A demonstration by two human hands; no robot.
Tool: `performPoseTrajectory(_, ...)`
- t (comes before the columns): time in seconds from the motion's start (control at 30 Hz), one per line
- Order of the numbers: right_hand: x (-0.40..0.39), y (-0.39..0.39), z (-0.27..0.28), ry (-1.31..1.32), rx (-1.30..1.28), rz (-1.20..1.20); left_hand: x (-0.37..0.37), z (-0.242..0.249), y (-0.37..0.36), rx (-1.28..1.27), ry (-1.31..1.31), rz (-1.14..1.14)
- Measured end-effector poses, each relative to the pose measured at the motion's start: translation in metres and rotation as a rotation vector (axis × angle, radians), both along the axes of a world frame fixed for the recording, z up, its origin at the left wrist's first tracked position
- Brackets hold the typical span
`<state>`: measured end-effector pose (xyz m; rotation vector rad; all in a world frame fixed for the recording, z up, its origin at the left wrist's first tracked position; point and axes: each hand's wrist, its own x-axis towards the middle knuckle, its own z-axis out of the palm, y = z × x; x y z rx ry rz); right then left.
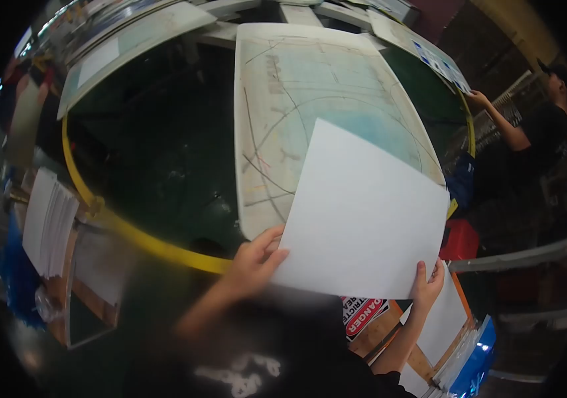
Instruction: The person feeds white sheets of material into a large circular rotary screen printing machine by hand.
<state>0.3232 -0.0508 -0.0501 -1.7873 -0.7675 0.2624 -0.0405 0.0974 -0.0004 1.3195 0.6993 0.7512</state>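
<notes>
A blank white sheet (366, 219) is held up at a tilt between both hands. My left hand (255, 260) pinches its left edge, thumb on the face and fingers behind. At the lower right corner, my right hand (428, 285) grips the sheet with its thumb in front. Behind the sheet, and partly hidden by it, lies a long pale platen board (263, 73) with worn teal stains and dark scratched lines. The sheet's upper part overlaps the board in this view.
A yellow rail (157, 249) curves around the floor. Stacked white sheets (48, 222) stand at left. Below right are a red-and-white danger sign (365, 315), more white sheets (439, 325) and blue plastic wrap (472, 361). Another person (529, 132) at right touches a printed sheet (439, 64).
</notes>
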Motion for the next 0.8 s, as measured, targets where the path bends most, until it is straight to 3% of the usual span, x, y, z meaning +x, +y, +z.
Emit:
performPoseTrajectory(0.03, -0.002, 0.011, 0.003, -0.030, 0.026, 0.057, -0.004, 0.001, 0.012, 0.092, 0.106, 0.006)
performPoseTrajectory(0.1, -0.007, 0.039, 0.016, -0.075, 0.050, 0.180, -0.015, -0.016, 0.044, 0.525, 0.229, 0.121)
performPoseTrajectory(0.3, -0.006, 0.159, 0.037, -0.146, 0.137, 0.446, -0.041, -0.021, 0.141, 0.788, 0.604, 0.204)
performPoseTrajectory(0.43, -0.016, 0.238, 0.031, -0.203, 0.057, 0.403, -0.058, -0.037, 0.194, 1.000, 0.885, 0.299)
performPoseTrajectory(0.53, -0.021, 0.276, 0.019, -0.314, 0.001, 0.381, -0.067, -0.049, 0.219, 0.968, 1.024, 0.310)
performPoseTrajectory(0.8, -0.031, 0.296, 0.002, -0.318, -0.076, 0.397, -0.080, -0.064, 0.230, 0.904, 1.058, 0.282)
